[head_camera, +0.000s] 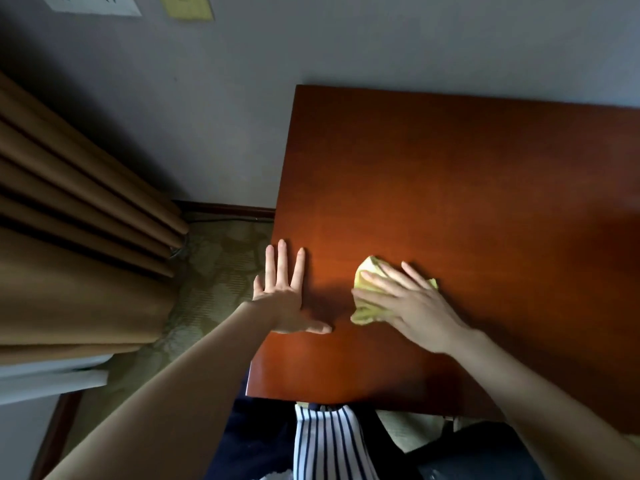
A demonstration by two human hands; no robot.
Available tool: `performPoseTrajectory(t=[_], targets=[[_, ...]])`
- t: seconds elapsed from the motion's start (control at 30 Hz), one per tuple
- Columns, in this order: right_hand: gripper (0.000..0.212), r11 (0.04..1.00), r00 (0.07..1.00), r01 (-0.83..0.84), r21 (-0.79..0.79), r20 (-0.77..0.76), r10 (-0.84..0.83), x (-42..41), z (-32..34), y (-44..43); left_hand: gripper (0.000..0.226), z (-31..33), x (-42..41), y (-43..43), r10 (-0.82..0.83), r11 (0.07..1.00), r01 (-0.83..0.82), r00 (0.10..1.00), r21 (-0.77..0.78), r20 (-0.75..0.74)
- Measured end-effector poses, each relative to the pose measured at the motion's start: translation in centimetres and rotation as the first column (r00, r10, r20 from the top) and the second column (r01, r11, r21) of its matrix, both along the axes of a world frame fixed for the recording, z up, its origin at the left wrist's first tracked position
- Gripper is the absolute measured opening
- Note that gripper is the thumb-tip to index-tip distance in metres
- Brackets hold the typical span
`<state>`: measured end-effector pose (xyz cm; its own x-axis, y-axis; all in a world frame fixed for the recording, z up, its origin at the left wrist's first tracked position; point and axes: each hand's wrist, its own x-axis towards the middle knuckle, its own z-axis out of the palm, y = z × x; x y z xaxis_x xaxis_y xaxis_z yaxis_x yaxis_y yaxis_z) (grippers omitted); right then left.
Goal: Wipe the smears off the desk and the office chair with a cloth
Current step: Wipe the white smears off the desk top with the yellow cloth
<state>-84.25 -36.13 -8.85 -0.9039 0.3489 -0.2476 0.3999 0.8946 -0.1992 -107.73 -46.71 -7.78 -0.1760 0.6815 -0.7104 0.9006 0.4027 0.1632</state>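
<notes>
A reddish-brown wooden desk [467, 185] fills the right half of the view. My right hand [412, 303] lies flat with straight, spread fingers on a crumpled yellow cloth [367, 271], pressing it onto the desk top near the left front area. My left hand [285, 292] rests flat and open on the desk's left edge, fingers straight, thumb stretched towards the cloth. A dark rounded shape [478, 452], perhaps the office chair, shows at the bottom right under the desk's front edge.
Brown curtains [76, 237] hang at the left over patterned green carpet [214, 271]. A grey wall [311, 46] runs behind the desk, with a socket plate [93, 3] and a yellow note [187, 6] at the top. My striped clothing [325, 441] is at the bottom.
</notes>
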Motion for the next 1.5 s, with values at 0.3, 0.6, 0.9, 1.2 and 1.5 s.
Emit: performPoseTrajectory(t=[0.3,0.6,0.9,1.2,1.5], targets=[[0.054,0.983,0.980,0.182,-0.038,0.086,-0.178,-8.1,0.4,11.2,0.134,0.6,-0.3,0.1,-0.020,0.999,0.023,0.997,-0.042,0.078],[0.050,0.873,0.867,0.478,-0.097,0.210,-0.452,-19.5,1.2,16.5,0.134,0.1,-0.6,0.0,0.003,0.999,0.001,0.994,-0.038,0.113],[0.051,0.982,0.982,0.189,-0.017,0.018,-0.188,-15.0,-0.3,9.1,0.145,0.3,-0.9,0.0,0.023,0.999,-0.020,0.995,-0.039,0.094],[0.052,0.999,0.999,0.026,-0.019,0.024,-0.025,-3.2,0.2,-2.4,0.156,0.3,-0.9,0.1,0.023,0.999,-0.023,0.999,-0.030,0.024],[0.051,0.992,0.994,-0.100,0.083,0.044,0.097,4.8,0.9,-3.3,0.155,0.4,-0.5,-0.3,0.051,0.999,-0.051,0.998,-0.008,0.032]])
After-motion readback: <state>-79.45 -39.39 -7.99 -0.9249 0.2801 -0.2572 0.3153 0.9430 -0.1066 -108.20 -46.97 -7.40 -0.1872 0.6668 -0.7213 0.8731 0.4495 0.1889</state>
